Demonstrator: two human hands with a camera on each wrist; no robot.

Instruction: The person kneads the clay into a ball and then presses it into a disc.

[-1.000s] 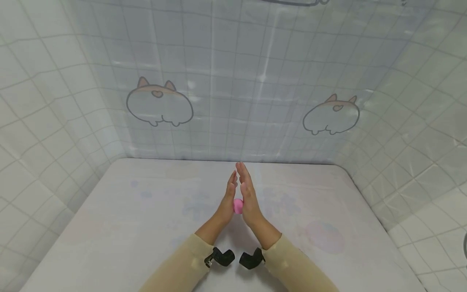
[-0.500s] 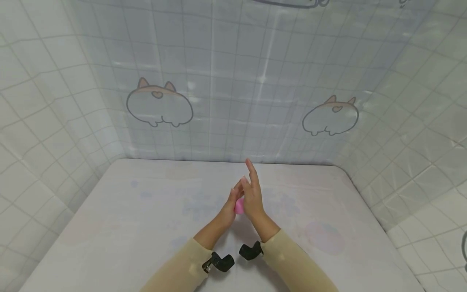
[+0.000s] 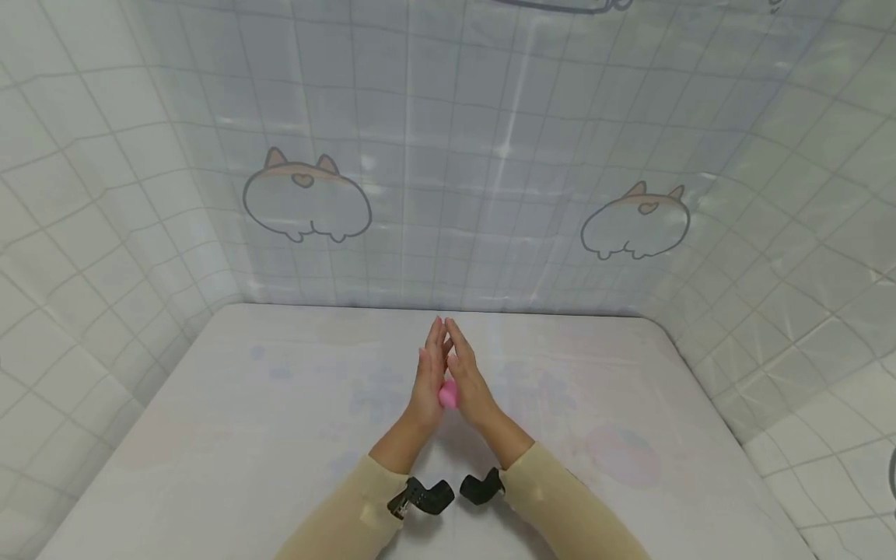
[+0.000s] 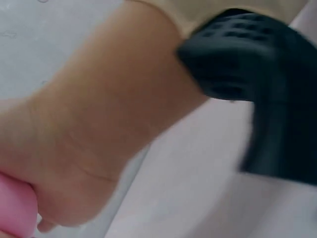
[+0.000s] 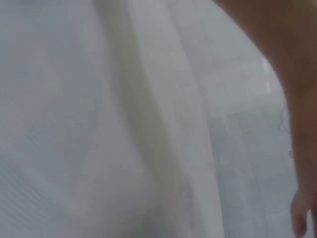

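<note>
A smooth pink lump (image 3: 448, 394), which looks like modelling clay, sits between two palms above the middle of the table in the head view. My left hand (image 3: 427, 389) presses it from the left and my right hand (image 3: 476, 393) from the right. Fingers on both hands are straight and point away from me, with the fingertips close together. In the left wrist view, the pink lump (image 4: 16, 206) shows at the lower left against the heel of the left hand (image 4: 69, 193). Only the edge of the right hand (image 5: 303, 213) appears in the right wrist view; the lump is hidden there.
The white table (image 3: 280, 420) has faint printed shapes. Behind it hangs a gridded sheet (image 3: 448, 194) with animal drawings, and similar sheets line both sides. Black wrist cameras (image 3: 432, 496) stick out from the cream sleeves (image 3: 350, 513).
Both hands have rubbed against each other and shifted slightly left with the pink lump. Half a second ago the fingers were crossed and offset; now they line up with tips close together.
</note>
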